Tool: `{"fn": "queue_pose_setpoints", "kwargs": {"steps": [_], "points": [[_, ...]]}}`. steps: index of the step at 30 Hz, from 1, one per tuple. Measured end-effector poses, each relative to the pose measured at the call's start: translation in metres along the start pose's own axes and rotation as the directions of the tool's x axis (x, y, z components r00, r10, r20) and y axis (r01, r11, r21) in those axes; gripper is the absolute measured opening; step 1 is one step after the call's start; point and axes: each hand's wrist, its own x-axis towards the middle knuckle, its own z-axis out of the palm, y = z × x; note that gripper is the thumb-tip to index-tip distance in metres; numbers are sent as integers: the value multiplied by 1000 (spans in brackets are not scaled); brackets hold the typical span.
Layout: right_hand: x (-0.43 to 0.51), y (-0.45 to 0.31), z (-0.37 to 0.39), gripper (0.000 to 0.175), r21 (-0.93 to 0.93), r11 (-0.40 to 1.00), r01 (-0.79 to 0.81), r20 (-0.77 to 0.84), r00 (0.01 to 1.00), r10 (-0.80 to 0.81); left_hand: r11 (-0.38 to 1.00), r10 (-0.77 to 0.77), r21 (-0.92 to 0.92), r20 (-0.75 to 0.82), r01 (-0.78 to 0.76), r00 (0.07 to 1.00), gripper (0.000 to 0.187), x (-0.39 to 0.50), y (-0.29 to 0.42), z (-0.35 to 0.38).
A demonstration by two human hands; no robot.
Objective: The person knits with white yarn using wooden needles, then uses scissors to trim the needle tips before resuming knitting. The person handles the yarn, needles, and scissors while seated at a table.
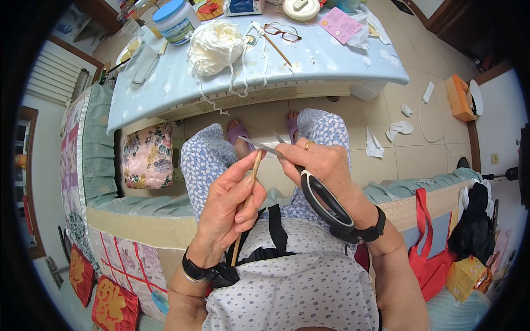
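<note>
My left hand (234, 194) grips a thin wooden stick (256, 167), its upper end pointing away from me and its lower end down by my waist. In my right hand (316, 165) is a pair of scissors with black and white handles (327, 200). The blades are parted, and one lies across or just beside the stick's upper tip; contact cannot be told. On the table beyond lies a ball of white yarn (215, 47), with loose strands hanging over the edge. A second wooden stick (278, 50), with white yarn at its far end, rests beside eyeglasses (283, 32).
The table with a pale blue cloth (331, 66) also holds a blue-lidded tub (176, 25), a clear plastic box (143, 64) and a pink card (339, 25). Crumpled tissues (398, 130) and a white power strip (428, 92) lie on the floor. A red bag (430, 265) sits at right.
</note>
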Motion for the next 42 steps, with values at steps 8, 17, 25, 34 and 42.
{"fn": "queue_pose_setpoints", "kwargs": {"steps": [8, 17, 25, 34, 42], "points": [[2, 2, 0, 7, -4, 997, -83, -8, 997, 83, 1000, -9, 1, -4, 9, 1000, 47, 0, -1, -3], [-1, 5, 2, 8, 8, 1000, 0, 59, 998, 0, 999, -23, 37, 33, 22, 999, 46, 0, -1, -1], [-3, 5, 4, 6, 31, 999, 7, 75, 997, -10, 999, -24, 34, 11, 23, 1000, 47, 1, -2, -3], [-1, 4, 3, 5, 2, 999, -42, 34, 999, 42, 991, -97, -93, 43, 101, 994, 47, 7, -1, -7], [-1, 5, 3, 6, -15, 999, -46, 17, 999, 47, 990, -107, -91, 33, 109, 994, 47, 8, -2, -9]]}}
